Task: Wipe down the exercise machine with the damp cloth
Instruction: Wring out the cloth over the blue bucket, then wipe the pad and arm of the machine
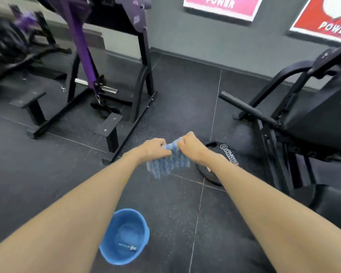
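Observation:
A blue-and-white striped cloth (pixel 169 160) hangs spread between both hands above the dark floor. My left hand (pixel 155 149) grips its top left corner and my right hand (pixel 191 147) grips its top right corner, both arms stretched forward. A black and purple exercise machine (pixel 140 79) stands ahead on the left, its frame foot just beyond my left hand. A second black machine with a padded seat (pixel 311 115) stands to the right.
A blue bucket (pixel 124 236) with water and a small metal object inside sits on the floor between my forearms. A black weight plate (pixel 224 154) lies under my right wrist. Posters hang on the grey wall (pixel 224 36) behind.

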Tool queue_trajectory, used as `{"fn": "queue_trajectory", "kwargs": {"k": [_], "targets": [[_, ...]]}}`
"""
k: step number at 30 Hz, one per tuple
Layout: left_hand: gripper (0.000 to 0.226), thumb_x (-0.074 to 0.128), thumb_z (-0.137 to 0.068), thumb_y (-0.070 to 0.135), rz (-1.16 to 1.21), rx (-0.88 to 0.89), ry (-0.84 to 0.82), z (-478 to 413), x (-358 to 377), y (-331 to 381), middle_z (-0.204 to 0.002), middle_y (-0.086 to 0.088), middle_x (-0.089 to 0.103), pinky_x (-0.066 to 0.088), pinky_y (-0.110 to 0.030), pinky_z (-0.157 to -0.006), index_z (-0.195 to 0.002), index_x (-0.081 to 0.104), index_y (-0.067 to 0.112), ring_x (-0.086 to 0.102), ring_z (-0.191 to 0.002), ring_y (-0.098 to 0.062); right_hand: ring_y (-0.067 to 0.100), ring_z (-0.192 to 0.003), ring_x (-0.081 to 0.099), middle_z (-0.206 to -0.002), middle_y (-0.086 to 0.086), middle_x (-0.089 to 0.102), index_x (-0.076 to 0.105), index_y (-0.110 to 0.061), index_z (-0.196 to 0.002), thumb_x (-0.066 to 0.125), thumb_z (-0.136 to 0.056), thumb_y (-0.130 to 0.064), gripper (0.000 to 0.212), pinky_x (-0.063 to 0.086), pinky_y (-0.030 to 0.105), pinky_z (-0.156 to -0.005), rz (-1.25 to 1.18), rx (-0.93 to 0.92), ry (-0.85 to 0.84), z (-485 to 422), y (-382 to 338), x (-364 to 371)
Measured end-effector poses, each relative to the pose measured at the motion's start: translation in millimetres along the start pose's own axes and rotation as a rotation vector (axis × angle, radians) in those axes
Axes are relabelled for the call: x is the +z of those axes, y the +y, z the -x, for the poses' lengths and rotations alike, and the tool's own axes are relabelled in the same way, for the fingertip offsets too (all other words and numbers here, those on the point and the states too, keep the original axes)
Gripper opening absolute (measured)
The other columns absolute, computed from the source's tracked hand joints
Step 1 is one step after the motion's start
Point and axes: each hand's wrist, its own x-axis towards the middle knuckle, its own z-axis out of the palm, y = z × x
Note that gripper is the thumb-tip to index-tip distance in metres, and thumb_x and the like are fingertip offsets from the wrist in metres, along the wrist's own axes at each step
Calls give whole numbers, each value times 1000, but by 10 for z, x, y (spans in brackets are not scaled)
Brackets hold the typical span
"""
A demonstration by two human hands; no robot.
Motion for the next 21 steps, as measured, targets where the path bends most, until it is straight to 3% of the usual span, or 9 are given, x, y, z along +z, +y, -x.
{"fn": "queue_trajectory", "kwargs": {"k": [3, 5, 7, 9, 12, 14, 15, 17, 21], "targets": [[21, 51, -64, 36, 20, 155, 31, 133, -618, 848, -81, -3, 52, 34, -29, -64, -70, 40, 19, 50, -78, -25, 21, -94, 40, -94, 3, 39, 42, -13, -90, 47, -92, -9, 6, 39, 38, -94, -85, -103, 192, 232, -343, -1025], [16, 54, -71, 30, -19, 262, 53, 178, -872, 1336, -90, -6, 57, 38, -30, -71, -77, 44, 18, 56, -89, -27, 23, -110, 44, -122, 7, 41, 43, -16, -119, 52, -87, -12, 34, 38, 43, -99, -77, -166, 220, 393, -451, -1555], [11, 56, -82, 14, -68, 367, 117, 178, -1054, 1850, -89, -1, 55, 37, -28, -72, -87, 48, 17, 51, -87, -24, 23, -117, 45, -131, 4, 48, 46, -20, -127, 49, -92, -23, 36, 39, 41, -99, 25, -133, 137, 563, -464, -2060], [18, 55, -82, 6, -130, 453, 202, 198, -1187, 2375, -88, 2, 55, 35, -25, -72, -97, 54, 17, 49, -86, -20, 19, -108, 49, -125, 3, 54, 54, -14, -123, 40, -98, -29, 33, 41, 36, -96, 60, -83, 78, 742, -414, -2531], [16, 55, -84, 10, -158, 544, 272, 168, -1304, 3107, -82, 7, 54, 35, -25, -73, -99, 54, 16, 48, -88, -20, 10, -81, 48, -97, -2, 55, 60, -17, -98, 39, -98, -25, 23, 40, 24, -72, -175, -43, 122, 1056, -307, -3224], [13, 56, -87, 15, -148, 588, 300, 110, -1313, 3608, -92, 2, 56, 36, -26, -73, -100, 52, 15, 49, -90, -19, 7, -85, 52, -99, -8, 58, 60, -27, -96, 43, -96, -37, 20, 38, 22, -73, -257, -36, 134, 1223, -163, -3688], [14, 57, -88, 18, -157, 620, 309, 77, -1295, 3899, -96, 0, 56, 36, -26, -72, -101, 52, 14, 50, -90, -18, 10, -90, 55, -103, -7, 61, 60, -27, -98, 46, -93, -45, 23, 40, 24, -77, -246, -35, 148, 1329, -85, -3927], [19, 61, -88, 23, -158, 679, 304, 37, -1208, 4453, -99, -3, 57, 37, -24, -65, -101, 52, 13, 51, -89, -18, 15, -77, 52, -87, -5, 59, 59, -17, -89, 53, -85, -58, 41, 39, 27, -73, -125, -21, 229, 1548, 125, -4376], [26, 68, -81, 21, -142, 791, 313, 17, -1010, 5374, -98, -6, 61, 38, -23, -64, -101, 59, 8, 54, -90, -19, 14, -63, 43, -71, 0, 50, 63, -4, -89, 61, -86, -40, 36, 33, 25, -58, 53, 19, 343, 1986, 623, -5177]]}}
